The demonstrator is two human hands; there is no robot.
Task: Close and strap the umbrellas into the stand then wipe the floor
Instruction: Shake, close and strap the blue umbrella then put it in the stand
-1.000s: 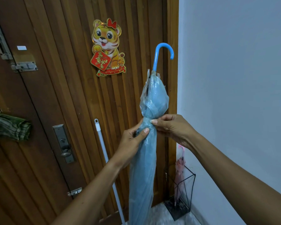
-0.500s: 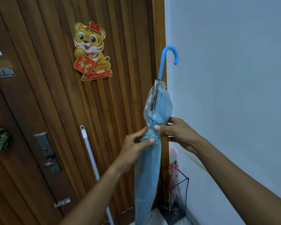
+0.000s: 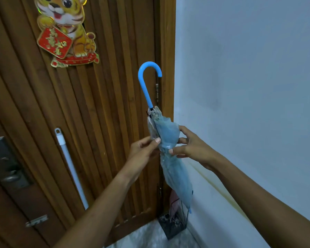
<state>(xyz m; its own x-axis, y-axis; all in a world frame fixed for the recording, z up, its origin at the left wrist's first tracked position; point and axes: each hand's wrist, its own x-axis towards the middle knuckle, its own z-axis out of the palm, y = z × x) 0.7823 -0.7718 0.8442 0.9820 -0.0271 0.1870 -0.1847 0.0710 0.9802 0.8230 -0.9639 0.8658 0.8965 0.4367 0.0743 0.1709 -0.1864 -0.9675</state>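
The blue umbrella (image 3: 170, 149), folded, is held upright in mid-air above the wire stand (image 3: 175, 224) at the door-wall corner. Left hand (image 3: 143, 151) and right hand (image 3: 190, 149) pinch its gathered canopy closed, apparently to fasten the strap.

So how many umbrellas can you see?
2. The blue umbrella is held up between the left hand and right hand. A pink umbrella stands in the black stand by the wall, mostly hidden behind the blue one. Others may be hidden there.
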